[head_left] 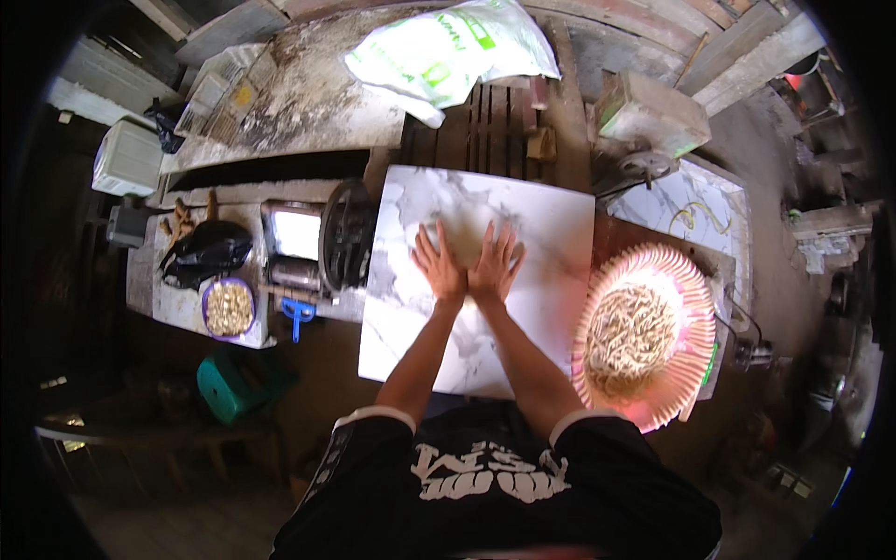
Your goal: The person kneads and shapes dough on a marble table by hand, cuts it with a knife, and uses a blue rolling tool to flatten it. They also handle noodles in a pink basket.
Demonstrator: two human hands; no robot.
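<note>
My left hand [439, 264] and my right hand [495, 264] lie side by side on a white, grey-veined marble-look board [411, 336]. Both have their fingers stretched out and spread, and their inner edges nearly meet at the wrists. Neither hand grips anything that I can see. A dull yellowish patch shows between the fingers; I cannot tell whether it is a shadow or a thing. What lies under the palms is hidden. To the right of the board stands a pink ribbed plastic basket [695, 317] holding many thin, pale, stick-like pieces [633, 327].
On the left are a hand-wheel machine [345, 238], a purple-rimmed bowl of pale pieces [229, 308], a black plastic bag [210, 252] and a blue-handled tool [298, 315]. A green stool [229, 387] stands below. Beyond the board lie a white-and-green sack [457, 51] and a box-shaped machine [653, 112].
</note>
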